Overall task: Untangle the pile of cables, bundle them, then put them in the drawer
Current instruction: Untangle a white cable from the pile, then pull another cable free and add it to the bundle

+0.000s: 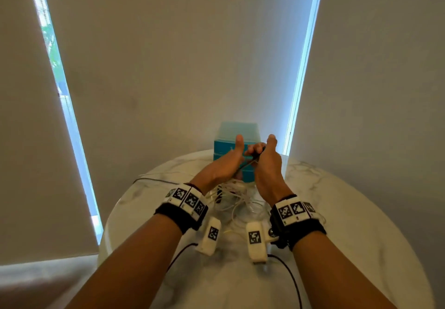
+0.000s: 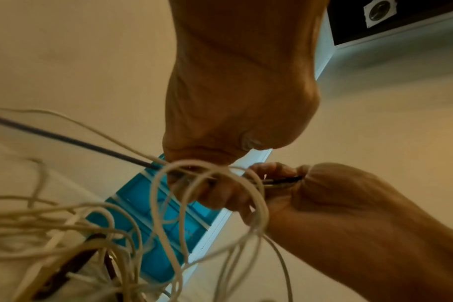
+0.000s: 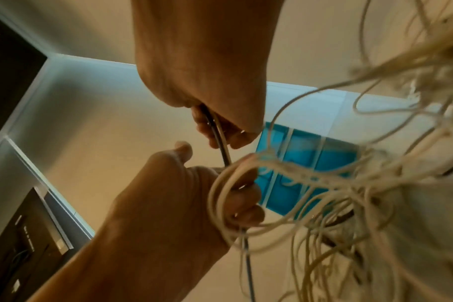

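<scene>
both wrists are hovering raised over the marble table [image 1: 361, 212]. left hand [image 1: 224, 164] and right hand [image 1: 267, 164] are each gripping the black cable [image 3: 220, 141]; white cables [image 1: 237, 200] are dangling tangled below, before the blue drawer unit [image 1: 234, 133].

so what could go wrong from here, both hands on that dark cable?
1. The dark cable runs through white cable loops around the left hand; pulling with the right hand may tighten the knot.
2. The white tangle hangs lifted, so tugging could drag it against the blue drawer unit or off the table.
</scene>
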### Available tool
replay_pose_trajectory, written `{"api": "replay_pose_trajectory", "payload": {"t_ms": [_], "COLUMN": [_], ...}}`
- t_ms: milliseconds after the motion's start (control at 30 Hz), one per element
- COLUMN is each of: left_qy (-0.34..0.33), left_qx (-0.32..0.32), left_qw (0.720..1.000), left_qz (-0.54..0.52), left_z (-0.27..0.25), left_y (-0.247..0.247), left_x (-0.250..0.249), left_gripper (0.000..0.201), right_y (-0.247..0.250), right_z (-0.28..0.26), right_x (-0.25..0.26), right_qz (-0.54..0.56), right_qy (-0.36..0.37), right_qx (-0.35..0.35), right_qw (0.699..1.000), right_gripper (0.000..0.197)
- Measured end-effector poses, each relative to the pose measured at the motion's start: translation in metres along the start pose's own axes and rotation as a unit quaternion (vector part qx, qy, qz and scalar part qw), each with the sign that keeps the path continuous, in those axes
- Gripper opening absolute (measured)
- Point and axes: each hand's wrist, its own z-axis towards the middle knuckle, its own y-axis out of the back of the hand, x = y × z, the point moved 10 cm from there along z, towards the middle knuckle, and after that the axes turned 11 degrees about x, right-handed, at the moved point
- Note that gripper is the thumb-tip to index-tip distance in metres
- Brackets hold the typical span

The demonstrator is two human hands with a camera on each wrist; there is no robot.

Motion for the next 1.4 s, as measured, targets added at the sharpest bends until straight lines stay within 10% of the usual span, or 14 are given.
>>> {"api": "replay_pose_trajectory", "payload": {"t_ms": [133, 400, 1100, 1400], "left_qy": [0.035, -0.033, -0.027, -0.028], "left_qx": [0.004, 0.025, -0.072, -0.080], "left_qw": [0.991, 0.999, 0.994, 0.980], "left_qz": [0.129, -0.003, 0.077, -0.180], "left_z": [0.007, 0.018, 0.020, 0.040], "left_y": [0.004, -0.014, 0.037, 0.030], "left_x": [0.005, 0.004, 0.024, 0.083], "left_gripper": [0.082, 0.034, 0.046, 0.039], "right_y": [0.012, 0.019, 0.051, 0.085], "right_z": [0.003, 0.011, 0.012, 0.008], "right_x": [-0.013, -0.022, -0.027, -0.044], "right_qz": [-0.063, 0.012, 0.005, -0.088], "right_qy": [-0.028, -0.024, -0.051, -0.055], "right_qx": [0.014, 0.027, 0.120, 0.107], "right_qw": [0.998, 0.999, 0.991, 0.989], "right_gripper": [0.062, 0.053, 0.036, 0.029]}}
